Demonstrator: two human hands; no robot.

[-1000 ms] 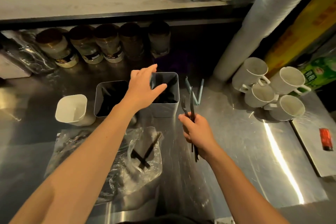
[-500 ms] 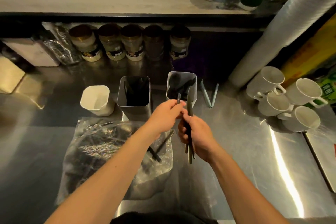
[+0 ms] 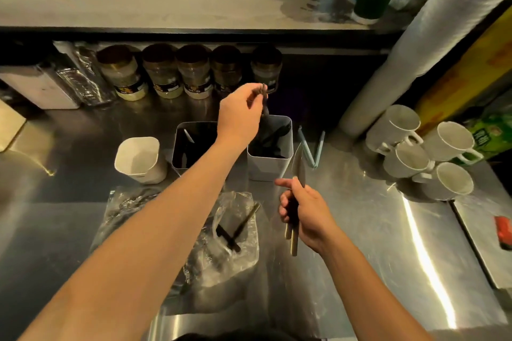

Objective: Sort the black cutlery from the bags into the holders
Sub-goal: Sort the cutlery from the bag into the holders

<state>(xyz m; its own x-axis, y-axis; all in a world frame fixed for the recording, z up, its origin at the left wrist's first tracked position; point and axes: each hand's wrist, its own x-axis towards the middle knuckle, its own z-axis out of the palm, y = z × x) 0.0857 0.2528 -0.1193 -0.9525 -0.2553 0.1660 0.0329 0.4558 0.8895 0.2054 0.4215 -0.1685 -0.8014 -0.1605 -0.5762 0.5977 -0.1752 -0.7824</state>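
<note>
Left hand [image 3: 240, 113] first: its fingertips are pinched on the top end of a slim black plastic utensil [image 3: 264, 99], which hangs down with its lower end just over, or maybe already inside, the right-hand grey square holder [image 3: 270, 165]. I can't tell which, and it's too blurry to say whether it's a fork or a spoon. The wrist is bent downward, the forearm reaches forward across the counter, and the hand is held above the holder's rim.

The right hand [image 3: 306, 210] has its fingers curled around a small bunch of black plastic cutlery with a knife blade sticking up [image 3: 298, 167] — the handles poke out below the palm and one finger points out to the left. It hangs in front of that same holder, near it but not touching.

Progress-wise I'd say it's well underway, not done. The right holder already has a dark pile in it, and the middle grey square holder [image 3: 194, 159] also has black pieces standing inside. The white square cup on the left [image 3: 138, 159] looks empty.

Still to go — the bunch in the right hand, plus a couple of black pieces lying crossed inside the crumpled clear plastic bag [image 3: 238, 252] on the shiny steel counter [image 3: 388, 243]. The rest of the bag is too glary to tell what it holds.
</note>
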